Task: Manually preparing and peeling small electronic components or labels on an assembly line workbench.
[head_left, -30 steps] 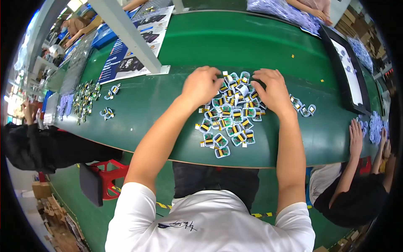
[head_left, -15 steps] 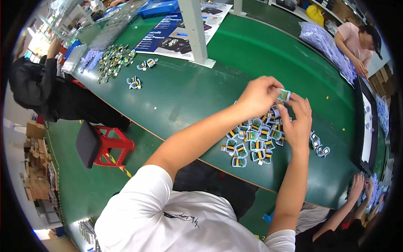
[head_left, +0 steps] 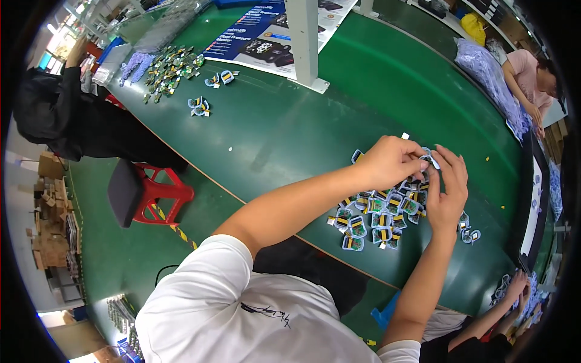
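Above the green table, my left hand (head_left: 396,162) and my right hand (head_left: 448,189) meet around one small light-blue plastic housing (head_left: 430,159). The fingertips of both hands pinch it, the left from one side and the right from the other. It is tilted, so little of its inside shows. Below and partly behind my hands lies a spread pile of similar housings (head_left: 380,219), with green circuit boards and black-and-yellow parts inside. A few loose housings (head_left: 469,235) sit right of my right wrist.
Farther left are two small groups of housings (head_left: 199,107) and a heap of circuit boards (head_left: 172,69). A white post (head_left: 302,45) stands on the table beside a printed sheet (head_left: 257,42). A red stool (head_left: 160,196), a person in black (head_left: 66,115) and another in pink (head_left: 525,72) are around.
My head view has shifted, so the scene sits differently in the picture. The held housing has been turned from showing its board to nearly edge-on, still between both hands.
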Demonstrator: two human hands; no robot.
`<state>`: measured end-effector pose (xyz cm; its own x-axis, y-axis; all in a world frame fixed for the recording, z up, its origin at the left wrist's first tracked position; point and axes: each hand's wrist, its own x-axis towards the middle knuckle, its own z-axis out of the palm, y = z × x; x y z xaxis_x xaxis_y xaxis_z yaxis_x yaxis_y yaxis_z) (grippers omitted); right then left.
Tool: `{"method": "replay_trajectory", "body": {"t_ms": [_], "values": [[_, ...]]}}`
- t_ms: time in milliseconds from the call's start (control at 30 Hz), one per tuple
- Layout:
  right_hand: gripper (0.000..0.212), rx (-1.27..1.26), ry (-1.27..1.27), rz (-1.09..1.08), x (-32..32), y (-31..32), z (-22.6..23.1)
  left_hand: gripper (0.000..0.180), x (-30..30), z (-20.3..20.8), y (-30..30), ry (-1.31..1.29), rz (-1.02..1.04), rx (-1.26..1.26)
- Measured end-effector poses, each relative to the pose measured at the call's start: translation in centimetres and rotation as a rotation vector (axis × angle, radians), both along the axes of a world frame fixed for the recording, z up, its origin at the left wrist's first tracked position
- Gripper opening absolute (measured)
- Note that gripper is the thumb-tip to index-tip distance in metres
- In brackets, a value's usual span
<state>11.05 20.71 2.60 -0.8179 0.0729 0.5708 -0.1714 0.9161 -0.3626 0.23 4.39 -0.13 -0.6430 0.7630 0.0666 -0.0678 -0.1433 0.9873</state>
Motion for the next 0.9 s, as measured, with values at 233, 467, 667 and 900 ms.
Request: {"method": "replay_trajectory", "body": {"t_ms": [233,467,667,900], "values": [[0.039,-0.069,-0.022,0.03,-0.3,-1.9,0.0,0.016,-0.3,0.5,-0.5,0.214,0.106,-0.102],[0.015,-0.103,0.181,0.237,0.3,-0.1,0.7,0.023,-0.7,0.6,-1.3,0.484,0.291,0.092],[0.034,-0.17,0.248,-0.285,0.3,2.1,-0.1,0.028,-1.0,0.9,-1.4,0.62,0.283,0.234],[0.052,-0.026,0.36,0.008,-0.1,0.4,-0.1,0.028,-1.3,0.8,-1.6,0.605,0.267,0.228]]}}
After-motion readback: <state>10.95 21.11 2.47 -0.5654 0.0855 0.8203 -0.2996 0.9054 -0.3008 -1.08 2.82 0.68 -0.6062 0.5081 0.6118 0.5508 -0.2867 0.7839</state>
